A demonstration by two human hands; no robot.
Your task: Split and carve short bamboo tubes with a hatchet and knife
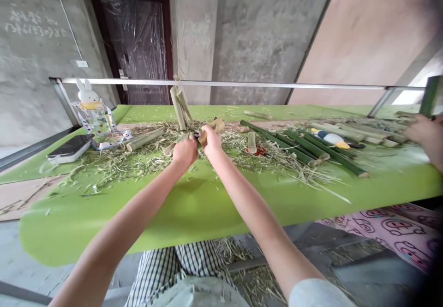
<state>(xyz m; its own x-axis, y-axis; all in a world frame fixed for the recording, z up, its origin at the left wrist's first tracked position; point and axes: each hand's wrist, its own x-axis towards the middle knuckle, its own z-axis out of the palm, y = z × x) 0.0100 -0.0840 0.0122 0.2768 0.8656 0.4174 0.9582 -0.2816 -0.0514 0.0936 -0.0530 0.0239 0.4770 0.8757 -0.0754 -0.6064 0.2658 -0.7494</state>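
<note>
One bamboo piece (218,124), probably light and stiff, sits clamped in my right hand (212,140), best held mid-length; my left hand (185,151) clamps a dark tool (197,135).

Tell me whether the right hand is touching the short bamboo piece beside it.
Touching. The head view shows the right hand wrapped around the bamboo piece, whose end sticks out beyond it.

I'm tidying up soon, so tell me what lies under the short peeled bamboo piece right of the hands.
At the near end of the short peeled bamboo piece, something red shows on both sides, amid shavings. What lies directly beneath is covered.
</note>
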